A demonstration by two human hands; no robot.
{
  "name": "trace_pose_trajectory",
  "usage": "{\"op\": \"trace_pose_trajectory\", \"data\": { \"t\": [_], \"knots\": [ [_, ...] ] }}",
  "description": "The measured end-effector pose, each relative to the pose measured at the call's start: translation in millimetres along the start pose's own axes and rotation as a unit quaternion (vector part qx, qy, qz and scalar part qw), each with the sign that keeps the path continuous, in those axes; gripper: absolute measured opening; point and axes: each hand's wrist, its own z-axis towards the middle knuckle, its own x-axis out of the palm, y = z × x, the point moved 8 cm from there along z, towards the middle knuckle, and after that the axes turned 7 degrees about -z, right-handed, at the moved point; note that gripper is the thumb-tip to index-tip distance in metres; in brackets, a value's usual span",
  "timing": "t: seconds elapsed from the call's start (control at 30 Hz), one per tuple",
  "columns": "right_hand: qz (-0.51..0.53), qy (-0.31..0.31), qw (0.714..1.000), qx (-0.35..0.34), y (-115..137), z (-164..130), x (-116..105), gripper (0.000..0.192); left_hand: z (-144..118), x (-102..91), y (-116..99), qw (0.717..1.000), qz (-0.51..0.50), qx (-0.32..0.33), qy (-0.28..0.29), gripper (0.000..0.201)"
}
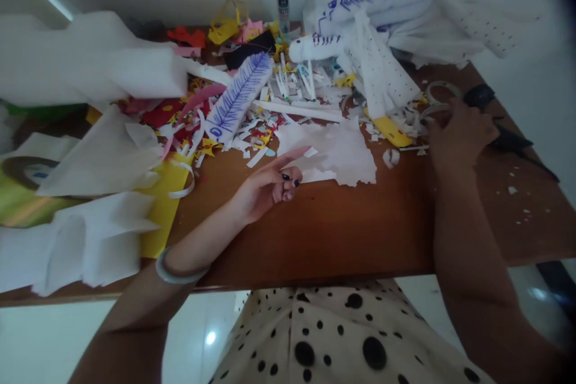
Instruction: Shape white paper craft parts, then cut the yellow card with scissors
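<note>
left hand point(272, 186) pointing, empty, over torn paper point(342, 153) on tabletop point(351, 234); right hand point(463, 132) reaching pale ring point(436, 107), can't tell if gripping. blue-striped piece point(240, 96) looking done; torn paper maybe waiting.

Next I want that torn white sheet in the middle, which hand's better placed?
Probably your left hand: it's right at the torn white sheet, while your right hand is off by the pale loops.
</note>
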Motion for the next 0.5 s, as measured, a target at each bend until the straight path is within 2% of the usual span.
{"op": "trace_pose_trajectory", "data": {
  "t": [0.03, 0.1, 0.17, 0.23, 0.27, 0.33, 0.4, 0.5],
  "knots": [
    [-0.043, -0.055, 0.997, 0.038, 7, -5, -9, 0.038, 0, 2.2, 1, 1.000, -0.002, -0.003, 0.009, 0.065],
    [-0.016, -0.030, 0.999, -0.031, 53, -17, -3, 0.036, -1, 6.4, 2, 1.000, 0.003, -0.005, 0.027, 0.071],
    [0.068, 0.042, 0.987, -0.141, 108, -38, 9, 0.025, -2, 10.9, 3, 0.999, 0.020, -0.007, 0.048, 0.075],
    [0.129, 0.139, 0.956, -0.222, 152, -65, 21, 0.023, -3, 15.2, 5, 0.997, 0.045, -0.010, 0.067, 0.079],
    [0.166, 0.167, 0.943, -0.236, 166, -75, 23, 0.024, -3, 17.4, 6, 0.995, 0.060, -0.013, 0.075, 0.079],
    [0.215, 0.172, 0.939, -0.205, 174, -85, 23, 0.025, -5, 21.2, 8, 0.991, 0.093, -0.017, 0.092, 0.078],
    [0.233, 0.169, 0.942, -0.173, 171, -89, 24, 0.026, -6, 24.0, 11, 0.986, 0.128, -0.018, 0.109, 0.075],
    [0.224, 0.172, 0.943, -0.179, 166, -89, 27, 0.013, -6, 25.5, 14, 0.978, 0.165, -0.021, 0.129, 0.073]
  ]
}}
